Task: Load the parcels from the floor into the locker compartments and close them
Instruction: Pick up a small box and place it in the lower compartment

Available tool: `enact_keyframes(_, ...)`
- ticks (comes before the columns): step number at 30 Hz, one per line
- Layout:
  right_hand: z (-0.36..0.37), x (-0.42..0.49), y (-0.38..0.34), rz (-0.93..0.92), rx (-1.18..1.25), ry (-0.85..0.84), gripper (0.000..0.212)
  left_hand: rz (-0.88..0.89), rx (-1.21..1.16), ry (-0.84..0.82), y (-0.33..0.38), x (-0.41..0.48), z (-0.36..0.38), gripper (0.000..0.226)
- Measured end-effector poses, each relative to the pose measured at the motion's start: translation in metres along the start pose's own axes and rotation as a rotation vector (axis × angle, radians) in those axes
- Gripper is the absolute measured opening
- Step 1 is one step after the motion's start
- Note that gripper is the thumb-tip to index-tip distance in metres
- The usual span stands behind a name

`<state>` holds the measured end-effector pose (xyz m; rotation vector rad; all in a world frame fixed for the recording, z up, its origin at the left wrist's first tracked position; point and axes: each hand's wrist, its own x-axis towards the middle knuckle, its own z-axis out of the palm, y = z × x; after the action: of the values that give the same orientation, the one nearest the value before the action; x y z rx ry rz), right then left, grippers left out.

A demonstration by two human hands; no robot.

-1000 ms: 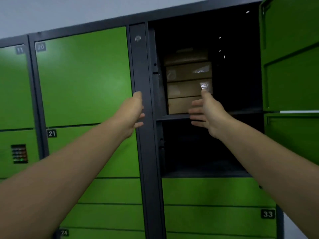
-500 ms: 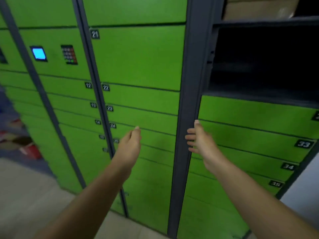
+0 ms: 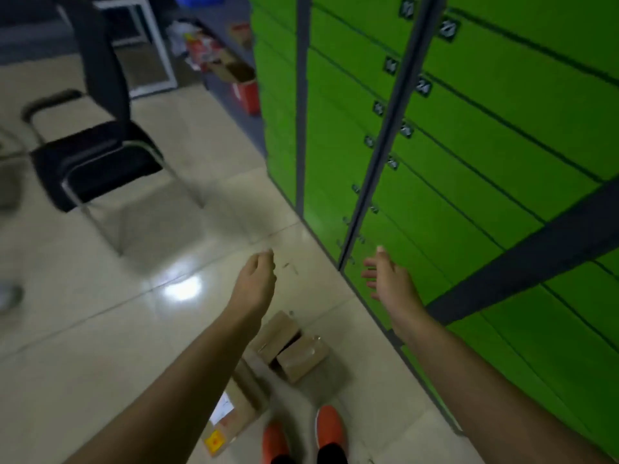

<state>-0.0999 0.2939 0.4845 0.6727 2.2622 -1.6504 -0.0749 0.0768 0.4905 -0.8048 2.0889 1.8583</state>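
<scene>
head-camera view looking down at a pale glossy tiled floor [image 3: 100, 329] beside a bank of bright green metal locker doors [image 3: 469, 162] set in dark grey frames. the doors in view look shut. two bare arms reach forward and down.

the left hand [image 3: 256, 279] hangs with its fingers loosely curled downward and holds nothing. the right hand [image 3: 390, 283], near the foot of the lockers, has its fingers relaxed and slightly spread, and is also empty.

below the hands, on the floor just ahead of a pair of orange shoes [image 3: 330, 426], lie two small brown cardboard parcels [image 3: 301, 358], touching each other. beside them lies a flatter brown cardboard parcel with a white label [image 3: 231, 413], partly hidden by the left forearm. a black chair with a metal frame [image 3: 97, 162] stands well apart on the left.

the step in hand appears to be stooping for another parcel. the next move likely calls for lowering both hands to one box, gripping its sides and lifting it toward an open compartment. no open compartment shows here.
</scene>
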Motion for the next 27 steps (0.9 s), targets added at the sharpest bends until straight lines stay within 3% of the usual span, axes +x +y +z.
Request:
enact_keyframes(5,0.09,0.011,0.039,0.058,-0.112,-0.223,0.044,-0.2,-0.102,0.261,-0.098,-0.003,-0.069,0.054)
enact_keyframes(9,0.163,0.024,0.096,0.114,-0.194,-0.349,0.052,-0.27,-0.147,0.434,-0.183,0.009,-0.106,0.033)
enact_keyframes(19,0.301,0.07,0.273,0.279,-0.287,-0.49,0.047,-0.458,-0.089,0.661,-0.397,0.067,-0.134,0.028)
enact_keyframes(25,0.383,0.094,0.374,0.299,-0.305,-0.591,0.039,-0.511,-0.021,0.711,-0.519,0.122,-0.138,0.034)
enact_keyframes(27,0.406,0.102,0.405,0.293,-0.339,-0.558,0.027,-0.563,-0.063,0.702,-0.556,0.139,-0.14,0.044)
